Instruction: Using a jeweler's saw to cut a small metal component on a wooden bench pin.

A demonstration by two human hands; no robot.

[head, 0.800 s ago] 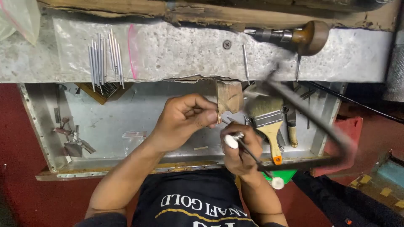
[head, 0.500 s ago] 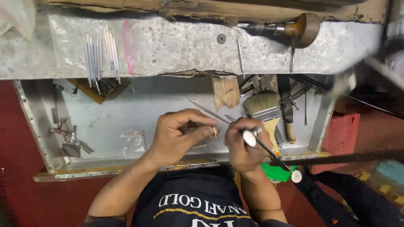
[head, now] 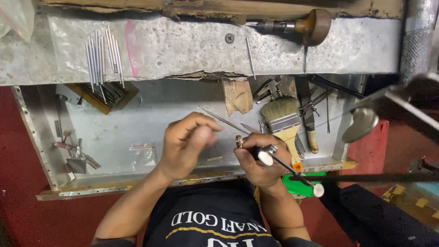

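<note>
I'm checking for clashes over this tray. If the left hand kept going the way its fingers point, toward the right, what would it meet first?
Most likely the small ring pinched in the right hand. The left hand points at it across a small gap, with a thin metal file just beyond. Depth is unclear from overhead.

A small jeweller's or metalworker's bench in a hand-tool workshop.

At twelve o'clock runs a pitted grey metal bench top [head: 192,45], with a row of thin steel needle files [head: 103,57] at eleven o'clock and a round wooden-handled graver [head: 302,27] at one o'clock. Below it, a shallow sheet-metal catch tray [head: 137,123] fills the centre, holding a notched wooden bench peg [head: 238,95], a flat pale-bristled brush with a yellow handle [head: 286,123] at three o'clock, and small mounted burrs [head: 73,153] at nine o'clock. Worn red flooring [head: 18,206] shows at seven o'clock.
</note>
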